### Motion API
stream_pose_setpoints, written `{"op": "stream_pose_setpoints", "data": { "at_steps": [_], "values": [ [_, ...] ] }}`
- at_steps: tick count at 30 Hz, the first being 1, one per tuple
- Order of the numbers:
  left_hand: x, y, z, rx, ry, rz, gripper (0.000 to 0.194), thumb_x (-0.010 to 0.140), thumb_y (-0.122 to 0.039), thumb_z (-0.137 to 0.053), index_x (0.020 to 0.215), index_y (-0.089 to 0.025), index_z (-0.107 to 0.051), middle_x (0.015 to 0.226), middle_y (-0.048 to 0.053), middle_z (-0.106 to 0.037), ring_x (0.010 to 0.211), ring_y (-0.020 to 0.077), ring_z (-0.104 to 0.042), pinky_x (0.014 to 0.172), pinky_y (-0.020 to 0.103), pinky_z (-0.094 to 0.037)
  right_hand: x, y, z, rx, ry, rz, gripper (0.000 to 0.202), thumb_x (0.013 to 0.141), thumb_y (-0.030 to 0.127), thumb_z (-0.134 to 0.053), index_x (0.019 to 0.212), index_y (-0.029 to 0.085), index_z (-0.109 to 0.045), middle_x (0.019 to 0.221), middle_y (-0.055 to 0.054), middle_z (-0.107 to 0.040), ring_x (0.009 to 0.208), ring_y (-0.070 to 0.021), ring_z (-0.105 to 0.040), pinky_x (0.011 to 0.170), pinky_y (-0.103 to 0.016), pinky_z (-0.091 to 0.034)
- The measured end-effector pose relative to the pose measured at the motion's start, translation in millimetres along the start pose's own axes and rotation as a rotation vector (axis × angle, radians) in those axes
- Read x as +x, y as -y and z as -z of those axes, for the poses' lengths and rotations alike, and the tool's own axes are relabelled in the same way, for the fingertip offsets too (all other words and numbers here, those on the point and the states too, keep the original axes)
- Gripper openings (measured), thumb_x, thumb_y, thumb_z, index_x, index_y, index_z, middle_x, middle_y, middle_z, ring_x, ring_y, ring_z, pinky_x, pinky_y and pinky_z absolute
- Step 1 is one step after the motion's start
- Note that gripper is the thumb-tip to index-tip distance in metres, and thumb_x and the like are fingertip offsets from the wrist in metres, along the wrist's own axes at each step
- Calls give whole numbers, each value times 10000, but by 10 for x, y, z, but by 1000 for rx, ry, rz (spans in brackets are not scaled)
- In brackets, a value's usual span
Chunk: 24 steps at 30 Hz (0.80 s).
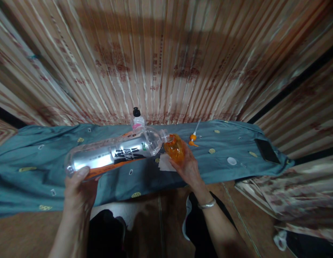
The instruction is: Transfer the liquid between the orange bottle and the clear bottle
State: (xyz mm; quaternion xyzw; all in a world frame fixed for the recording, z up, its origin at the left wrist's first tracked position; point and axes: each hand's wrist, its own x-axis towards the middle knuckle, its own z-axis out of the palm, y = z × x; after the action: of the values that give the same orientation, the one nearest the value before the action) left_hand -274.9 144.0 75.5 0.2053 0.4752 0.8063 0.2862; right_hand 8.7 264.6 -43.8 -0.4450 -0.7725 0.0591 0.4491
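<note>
My left hand (80, 188) grips the bottom end of a large clear plastic bottle (128, 148) with a silver, black and orange label. The bottle lies nearly level, its uncapped neck pointing right and tilted slightly up in the picture. At its mouth, my right hand (188, 165) is closed around a small orange translucent bottle (175, 148), whose opening meets or nearly meets the clear neck. Whether liquid passes between them I cannot make out. An orange pump head (193, 138) with a clear tube lies on the cloth just beyond my right hand.
A blue-green patterned cloth (144, 182) covers the narrow table. Behind the large bottle stands a clear bottle with a black top (136, 116). White paper (166, 164), a pale round disc (232, 161) and a dark phone (267, 150) lie to the right. Curtains (161, 53) hang behind.
</note>
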Motion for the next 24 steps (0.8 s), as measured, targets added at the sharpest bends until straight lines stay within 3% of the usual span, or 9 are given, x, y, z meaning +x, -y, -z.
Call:
{"op": "stream_pose_setpoints", "data": {
  "at_steps": [3,15,24],
  "values": [
    [0,6,9,4,2,-3,834,448,-292,-942,1258,-320,-750,1155,42,-825,856,229,-776,465,159,-503,-3,-7,-1,6,4,4,888,953,476,-775,1666,173,-343,1537,-221,-656,1412,-369,-667,1157,-579,-608],
    [-12,4,22,33,51,-28,852,490,-348,-959,1311,-325,-732,1143,47,-827,960,284,-781,518,217,-532,3,10,16,20,31,-39,899,940,484,-783,1667,181,-349,1558,-212,-639,1436,-361,-647,1187,-570,-581],
    [-18,-32,-18,28,11,-14,876,435,-301,-944,1288,-320,-748,1167,59,-823,843,252,-760,454,198,-447,1,7,15,30,25,-34,874,937,464,-789,1651,172,-379,1547,-217,-648,1421,-365,-657,1175,-574,-591]
  ]
}}
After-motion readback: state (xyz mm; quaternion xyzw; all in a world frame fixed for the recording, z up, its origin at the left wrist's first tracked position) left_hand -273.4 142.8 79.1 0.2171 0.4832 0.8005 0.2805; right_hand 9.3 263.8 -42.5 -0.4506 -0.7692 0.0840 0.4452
